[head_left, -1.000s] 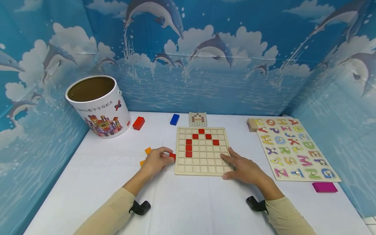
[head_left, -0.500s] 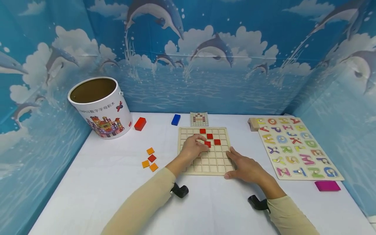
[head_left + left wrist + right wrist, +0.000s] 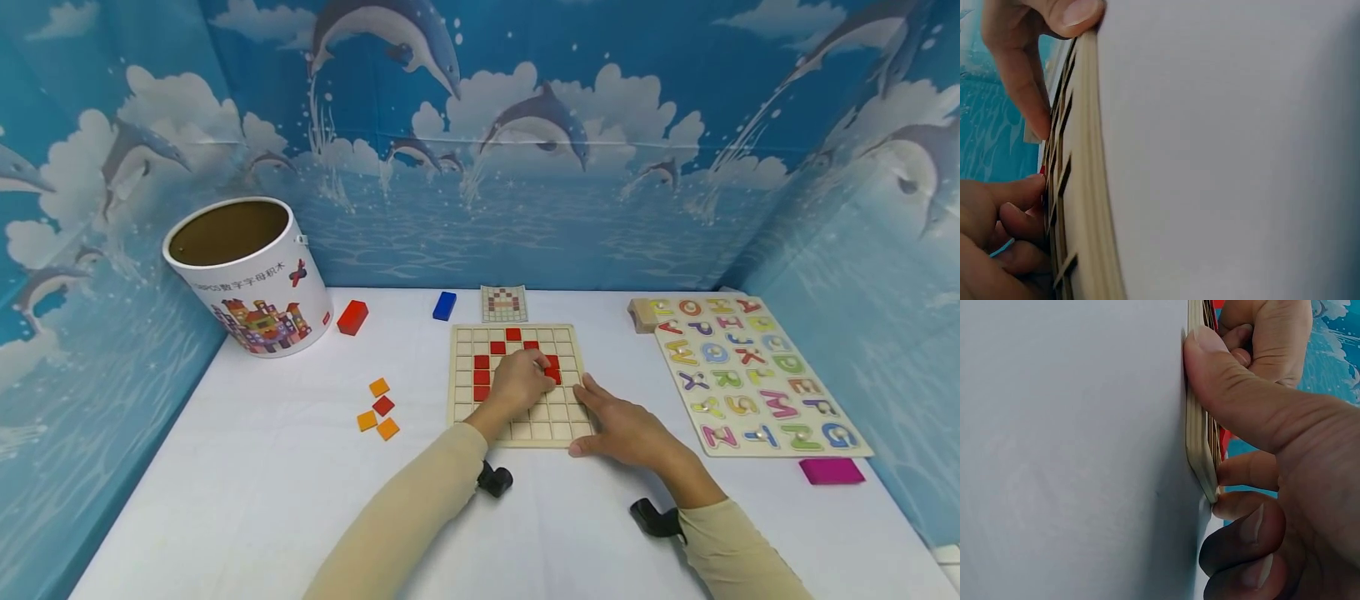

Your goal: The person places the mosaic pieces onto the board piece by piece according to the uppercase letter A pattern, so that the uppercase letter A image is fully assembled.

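A square wooden grid board lies on the table, with several red tiles in its upper cells. My left hand reaches over the board and pinches a red tile at a cell on the right side, just below another red tile. The fingers hide part of this tile and several cells. In the left wrist view only a sliver of red shows by the fingertip. My right hand holds the board's near right corner, thumb on the near edge and fingers along the right side.
Left of the board lie several loose tiles, orange and red. A pattern card, blue block and red block sit behind. A white bucket stands back left; a letter board and magenta block lie right.
My left hand has carried a red tile from beside the board's left edge across the grid to the right-hand cells. My right hand has stayed at the corner.
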Available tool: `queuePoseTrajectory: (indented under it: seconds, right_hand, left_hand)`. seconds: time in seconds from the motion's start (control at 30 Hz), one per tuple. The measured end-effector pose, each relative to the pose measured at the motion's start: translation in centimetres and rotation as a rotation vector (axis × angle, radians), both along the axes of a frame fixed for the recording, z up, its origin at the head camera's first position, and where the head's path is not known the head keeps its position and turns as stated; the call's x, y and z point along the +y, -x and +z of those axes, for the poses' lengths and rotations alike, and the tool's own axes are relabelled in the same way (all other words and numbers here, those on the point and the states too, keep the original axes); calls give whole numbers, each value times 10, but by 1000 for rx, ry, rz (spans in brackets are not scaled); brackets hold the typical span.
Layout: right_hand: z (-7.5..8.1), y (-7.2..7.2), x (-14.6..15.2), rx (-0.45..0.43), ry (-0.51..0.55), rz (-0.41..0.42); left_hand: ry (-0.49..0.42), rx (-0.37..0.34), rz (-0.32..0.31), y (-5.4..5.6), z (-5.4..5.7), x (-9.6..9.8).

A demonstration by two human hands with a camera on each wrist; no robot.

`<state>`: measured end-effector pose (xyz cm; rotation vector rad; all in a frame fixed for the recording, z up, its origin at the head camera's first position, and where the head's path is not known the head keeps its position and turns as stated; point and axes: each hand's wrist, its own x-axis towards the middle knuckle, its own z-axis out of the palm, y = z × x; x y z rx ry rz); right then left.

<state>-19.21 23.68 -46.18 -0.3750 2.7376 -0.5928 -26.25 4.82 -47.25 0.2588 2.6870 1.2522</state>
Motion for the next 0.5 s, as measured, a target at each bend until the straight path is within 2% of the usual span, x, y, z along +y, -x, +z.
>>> queuePoseTrajectory:
  seconds: [0.37,0.5]
  right_hand:
    - [-1,-1,1,8,-4,7]
    - [-3,0,-2,5,8,0]
  left_hand:
    - [54,78,-48,-4,-3,2]
    - [40,80,-78,-8,3,-14]
